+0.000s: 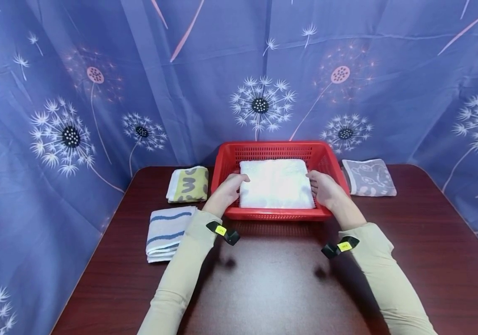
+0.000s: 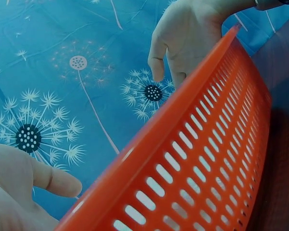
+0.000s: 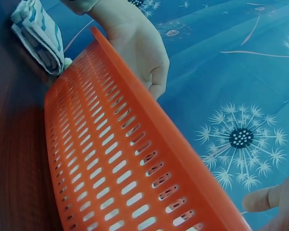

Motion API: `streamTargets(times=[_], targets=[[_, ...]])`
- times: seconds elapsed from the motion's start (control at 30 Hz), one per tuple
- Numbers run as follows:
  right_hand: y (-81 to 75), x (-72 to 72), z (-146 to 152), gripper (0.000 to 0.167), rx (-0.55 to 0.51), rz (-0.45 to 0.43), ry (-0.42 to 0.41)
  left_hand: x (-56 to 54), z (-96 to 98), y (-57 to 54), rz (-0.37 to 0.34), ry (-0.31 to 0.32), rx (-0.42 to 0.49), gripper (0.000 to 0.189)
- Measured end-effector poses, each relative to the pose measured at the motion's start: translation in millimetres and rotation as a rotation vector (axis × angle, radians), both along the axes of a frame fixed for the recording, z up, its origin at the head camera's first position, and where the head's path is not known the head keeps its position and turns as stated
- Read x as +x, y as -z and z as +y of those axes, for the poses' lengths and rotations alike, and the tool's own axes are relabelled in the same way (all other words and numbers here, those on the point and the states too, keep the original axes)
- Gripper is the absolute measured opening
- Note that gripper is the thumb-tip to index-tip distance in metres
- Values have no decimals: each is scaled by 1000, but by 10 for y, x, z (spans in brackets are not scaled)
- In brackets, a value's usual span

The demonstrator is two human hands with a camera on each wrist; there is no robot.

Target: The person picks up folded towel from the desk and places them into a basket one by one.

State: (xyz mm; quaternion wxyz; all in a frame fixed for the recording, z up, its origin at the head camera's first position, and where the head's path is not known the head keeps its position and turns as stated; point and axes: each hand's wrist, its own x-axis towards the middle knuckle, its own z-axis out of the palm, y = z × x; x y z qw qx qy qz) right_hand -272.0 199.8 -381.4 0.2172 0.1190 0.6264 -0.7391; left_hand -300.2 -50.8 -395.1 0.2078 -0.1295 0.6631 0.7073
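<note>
A folded white towel (image 1: 275, 184) lies inside a red plastic basket (image 1: 278, 214). My left hand (image 1: 227, 188) reaches over the basket's left side, its thumb overlapping the towel's left edge in the head view. Over on the right, my right hand (image 1: 326, 188) has its thumb and fingertips right at the towel's other edge. In the left wrist view the left thumb (image 2: 58, 180) sticks out straight above the slotted basket wall (image 2: 192, 144). The right thumb (image 3: 260, 198) is likewise above the rim in the right wrist view. The wall hides the lower fingers there.
A yellow and grey towel (image 1: 189, 184) lies left of the basket, with a blue-striped towel (image 1: 167, 235) nearer, beside my left forearm. To the right is a grey patterned towel (image 1: 368, 178). A blue dandelion-print curtain (image 1: 201, 93) hangs behind the dark wooden table (image 1: 272, 284).
</note>
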Motion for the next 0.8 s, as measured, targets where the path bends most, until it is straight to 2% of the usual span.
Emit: streamTargets(times=[0.17,0.4,0.57,0.8], targets=[[-19,35,0,65,0,5,-9,21,-20,-5,-9,15,-22,43],[-53,105,25,66,13,38,-34,26,-66,-30,8,59,-28,6],[-74,149,40,66,17,55,-48,61,-99,-54,9,90,-28,7],[-83,191,39,66,32,68,-51,114,-149,-81,14,85,-20,13]])
